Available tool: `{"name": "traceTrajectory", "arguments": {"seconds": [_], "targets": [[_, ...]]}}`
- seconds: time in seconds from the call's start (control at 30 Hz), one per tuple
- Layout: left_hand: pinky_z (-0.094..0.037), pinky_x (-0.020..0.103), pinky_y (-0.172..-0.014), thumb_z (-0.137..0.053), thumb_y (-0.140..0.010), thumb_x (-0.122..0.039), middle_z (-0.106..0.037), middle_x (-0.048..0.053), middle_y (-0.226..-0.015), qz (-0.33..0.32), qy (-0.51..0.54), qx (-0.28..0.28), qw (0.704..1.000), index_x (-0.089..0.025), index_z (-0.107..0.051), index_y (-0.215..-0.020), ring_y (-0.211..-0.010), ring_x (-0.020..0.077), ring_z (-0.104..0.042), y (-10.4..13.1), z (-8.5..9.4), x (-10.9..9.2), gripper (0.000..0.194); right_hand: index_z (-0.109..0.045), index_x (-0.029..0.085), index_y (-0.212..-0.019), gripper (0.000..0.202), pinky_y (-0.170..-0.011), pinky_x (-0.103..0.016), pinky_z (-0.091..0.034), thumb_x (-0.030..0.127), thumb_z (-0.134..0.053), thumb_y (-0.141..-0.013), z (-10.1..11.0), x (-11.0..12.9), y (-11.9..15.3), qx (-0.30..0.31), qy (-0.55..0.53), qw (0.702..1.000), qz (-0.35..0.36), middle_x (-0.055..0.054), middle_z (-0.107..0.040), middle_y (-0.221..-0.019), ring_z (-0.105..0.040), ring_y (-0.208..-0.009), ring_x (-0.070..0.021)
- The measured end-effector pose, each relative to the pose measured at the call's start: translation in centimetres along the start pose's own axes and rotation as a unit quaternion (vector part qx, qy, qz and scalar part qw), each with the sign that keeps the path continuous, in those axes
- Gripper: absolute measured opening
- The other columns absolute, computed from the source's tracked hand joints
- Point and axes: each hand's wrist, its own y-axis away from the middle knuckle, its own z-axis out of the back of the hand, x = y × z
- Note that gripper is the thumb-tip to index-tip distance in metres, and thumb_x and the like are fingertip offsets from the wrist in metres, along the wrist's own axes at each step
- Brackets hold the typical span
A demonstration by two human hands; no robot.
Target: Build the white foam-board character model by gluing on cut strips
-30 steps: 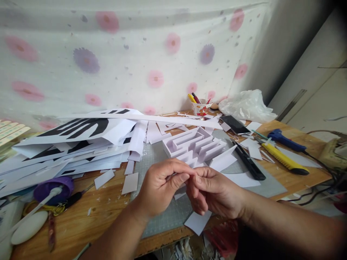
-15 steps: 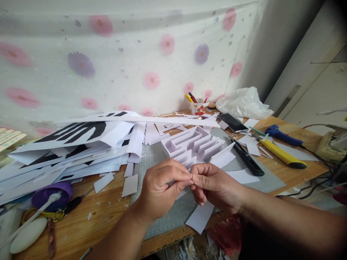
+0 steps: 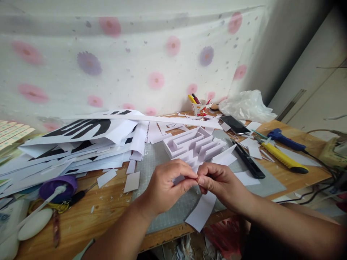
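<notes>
My left hand (image 3: 169, 184) and my right hand (image 3: 221, 184) meet fingertip to fingertip over the near part of a grey cutting mat (image 3: 159, 220). Both are closed in a pinch; whatever sits between the fingers is too small to make out. Just beyond them stands a white paper structure (image 3: 200, 142) with upright walls forming narrow channels. A loose white strip (image 3: 202, 211) lies below my right hand, overhanging the mat's front edge. To the right of the structure rests a black utility knife (image 3: 248, 159).
Stacked printed sheets (image 3: 81, 144) fill the left side, near a purple cup-shaped object (image 3: 65, 186). On the right lie a yellow-handled cutter (image 3: 284, 157), a blue glue gun (image 3: 287, 139) with its cord, and a phone (image 3: 235, 124). A pen cup (image 3: 201, 108) and plastic bag (image 3: 246, 104) stand behind.
The whole view has shifted slightly, so the table items appear a little farther right. My hands stay pinched together, with the right hand's fingers curled in more.
</notes>
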Motion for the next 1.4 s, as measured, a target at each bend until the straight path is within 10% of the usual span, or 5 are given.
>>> {"name": "traceTrajectory", "arguments": {"seconds": [0.7,1.03,1.4], "targets": [[-0.042,0.023,-0.056,-0.051,-0.076,-0.007,-0.056,-0.001,-0.063,0.02,-0.101,0.073,0.992,-0.016,-0.055,-0.068,-0.058,0.0094,-0.049,-0.2,0.1,-0.6,0.013,-0.055,0.017,-0.065,0.035,-0.051,-0.023,-0.031,0.048,-0.061,-0.08,0.4,-0.5,0.4,0.022,0.043,0.998,-0.03,0.003,-0.046,-0.057,-0.037,-0.054,-0.0087],[-0.041,0.024,-0.059,-0.052,-0.075,-0.006,-0.051,-0.002,-0.065,0.047,-0.074,0.014,0.996,-0.017,-0.053,-0.069,-0.062,0.01,-0.047,-0.2,0.8,-0.3,0.012,-0.057,0.015,-0.066,0.03,-0.052,-0.021,-0.036,0.039,-0.06,-0.084,-0.8,0.7,1.8,0.162,0.028,0.986,-0.022,0.002,-0.051,-0.06,-0.044,-0.056,-0.0076],[-0.049,0.025,-0.066,-0.064,-0.078,-0.01,-0.065,0.005,-0.076,0.023,0.034,0.041,0.998,-0.014,-0.066,-0.085,-0.072,0.0127,-0.061,-0.1,0.1,-0.8,0.008,-0.058,0.015,-0.074,0.024,-0.056,-0.021,-0.041,0.037,-0.064,-0.082,0.1,0.0,1.3,0.03,-0.149,0.987,-0.052,0.002,-0.059,-0.062,-0.051,-0.055,-0.0064]]}}
